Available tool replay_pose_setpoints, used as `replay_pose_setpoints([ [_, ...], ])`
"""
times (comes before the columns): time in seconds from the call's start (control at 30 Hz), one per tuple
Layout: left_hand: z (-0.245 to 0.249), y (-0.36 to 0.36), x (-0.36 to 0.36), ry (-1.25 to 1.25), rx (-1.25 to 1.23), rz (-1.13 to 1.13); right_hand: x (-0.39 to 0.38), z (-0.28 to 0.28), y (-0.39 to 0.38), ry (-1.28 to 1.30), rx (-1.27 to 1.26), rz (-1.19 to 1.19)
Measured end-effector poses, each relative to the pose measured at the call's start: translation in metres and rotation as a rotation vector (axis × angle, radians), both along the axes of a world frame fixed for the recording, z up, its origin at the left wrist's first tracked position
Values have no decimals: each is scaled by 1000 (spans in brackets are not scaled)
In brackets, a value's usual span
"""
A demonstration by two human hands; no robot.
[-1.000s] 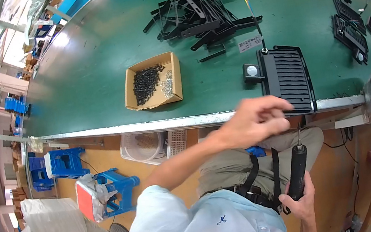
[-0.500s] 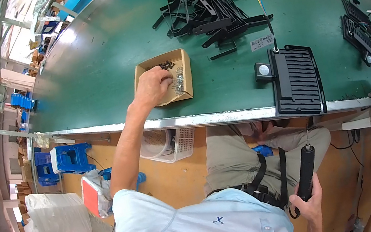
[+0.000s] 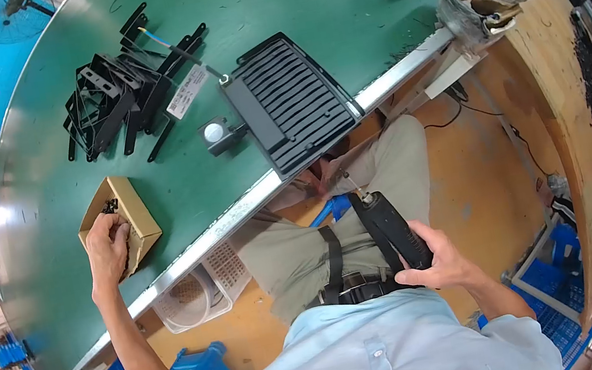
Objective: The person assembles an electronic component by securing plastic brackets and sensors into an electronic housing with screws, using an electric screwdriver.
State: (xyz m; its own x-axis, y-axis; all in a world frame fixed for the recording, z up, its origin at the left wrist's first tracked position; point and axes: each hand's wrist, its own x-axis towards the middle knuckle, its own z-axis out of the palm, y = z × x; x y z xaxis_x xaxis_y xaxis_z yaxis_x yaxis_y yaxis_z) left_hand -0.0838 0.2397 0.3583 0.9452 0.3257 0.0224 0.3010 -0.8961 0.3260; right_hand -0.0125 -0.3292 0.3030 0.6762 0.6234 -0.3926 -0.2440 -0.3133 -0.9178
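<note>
Cardboard box (image 3: pixel 127 208) under curled left hand (image 3: pixel 108 246), right hand (image 3: pixel 436 262) gripping electric screwdriver (image 3: pixel 392 227)

a black ribbed lamp housing (image 3: pixel 293 102) is seen lying at the near edge of the green table (image 3: pixel 362 22), a round sensor (image 3: pixel 214 132) is set just beside it, a white label (image 3: pixel 185 92) is spotted by a pile of black brackets (image 3: pixel 111 102), and a white basket (image 3: pixel 200 291) is tucked underneath.

Light-blue shirt (image 3: pixel 359 364), khaki trousers (image 3: pixel 394 160), black belt (image 3: pixel 354 290)
</note>
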Motion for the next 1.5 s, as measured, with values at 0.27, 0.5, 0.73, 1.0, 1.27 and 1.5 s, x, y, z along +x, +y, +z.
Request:
replay_pose_setpoints([
  [0.27,-5,-6,-1,-66,122,-38,0,-6,-3,-3,-3,-37],
  [0.5,-7,6,-15,-159,116,-101,0,-10,4,131,26,-70],
  [0.73,-5,5,-19,-130,36,-43,-2,-7,10,174,85,-94],
  [1.0,3,-5,-23,-120,59,-78,-1,-2,15,176,57,-78],
  [1.27,4,-12,-17,-73,107,-116,0,-8,7,112,-9,-58],
  [1.5,3,-18,-14,-153,82,17,4,-2,4,58,-4,22],
])
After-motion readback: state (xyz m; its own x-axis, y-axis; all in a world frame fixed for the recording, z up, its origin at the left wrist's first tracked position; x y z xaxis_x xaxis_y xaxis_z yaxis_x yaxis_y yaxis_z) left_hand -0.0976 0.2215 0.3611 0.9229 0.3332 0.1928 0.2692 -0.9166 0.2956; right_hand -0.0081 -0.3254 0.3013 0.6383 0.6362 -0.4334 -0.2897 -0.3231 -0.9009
